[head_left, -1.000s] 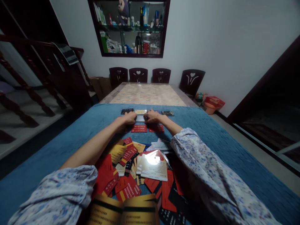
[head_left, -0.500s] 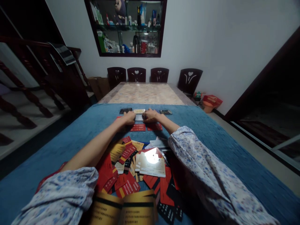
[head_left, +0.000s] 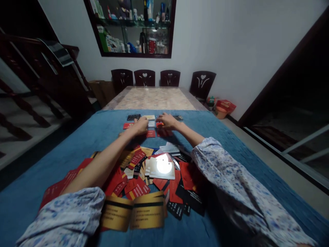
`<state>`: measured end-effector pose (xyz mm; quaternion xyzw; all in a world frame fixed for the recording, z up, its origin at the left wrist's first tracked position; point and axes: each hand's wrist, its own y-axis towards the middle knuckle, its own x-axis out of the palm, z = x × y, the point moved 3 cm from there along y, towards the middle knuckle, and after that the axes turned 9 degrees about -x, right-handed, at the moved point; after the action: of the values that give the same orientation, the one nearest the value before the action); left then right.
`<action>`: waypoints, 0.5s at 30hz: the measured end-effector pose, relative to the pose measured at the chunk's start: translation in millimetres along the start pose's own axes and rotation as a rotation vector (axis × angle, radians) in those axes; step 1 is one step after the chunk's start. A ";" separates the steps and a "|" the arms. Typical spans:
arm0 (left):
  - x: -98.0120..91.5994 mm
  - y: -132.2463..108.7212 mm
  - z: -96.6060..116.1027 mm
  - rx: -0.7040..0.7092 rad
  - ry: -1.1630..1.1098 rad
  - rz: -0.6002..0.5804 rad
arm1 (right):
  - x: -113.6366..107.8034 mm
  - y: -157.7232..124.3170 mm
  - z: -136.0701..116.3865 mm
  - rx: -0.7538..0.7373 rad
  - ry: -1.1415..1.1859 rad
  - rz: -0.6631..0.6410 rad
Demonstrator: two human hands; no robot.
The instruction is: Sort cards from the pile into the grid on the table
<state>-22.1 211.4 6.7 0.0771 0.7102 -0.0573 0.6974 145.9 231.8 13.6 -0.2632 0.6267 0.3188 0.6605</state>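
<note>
Now my right hand has eased from my left hand, leaving the white card clearer near the cloth's far edge; right fingers half-curled over 1 red card, either grip I can't tell.

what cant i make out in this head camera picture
- Head view: the left hand's grip, hidden by its own back.
- Head view: part of the red card, covered by the right hand.
- Head view: part of the white card's face, washed out by glare.
- Head view: the cabinet's top, cut off by the upper edge.
</note>
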 end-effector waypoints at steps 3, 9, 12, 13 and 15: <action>-4.2 -9.0 11.6 0.016 0.030 0.007 | -3.9 -12.1 0.4 0.004 0.010 0.034; -7.5 -22.8 34.6 0.058 -0.021 0.036 | -14.2 -39.9 -4.9 -0.003 -0.003 0.084; -5.8 -29.7 45.2 0.081 -0.015 0.036 | -16.4 -56.4 -8.8 0.004 -0.014 0.090; -5.3 -32.5 48.8 0.088 -0.015 0.039 | -16.4 -62.3 -10.0 0.004 -0.017 0.093; -4.8 -38.7 56.4 0.102 -0.027 0.047 | -15.1 -74.9 -12.4 -0.001 -0.020 0.100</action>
<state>26.0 162.6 9.3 0.1282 0.6947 -0.0781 0.7035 193.8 171.9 23.9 -0.2285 0.6322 0.3544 0.6500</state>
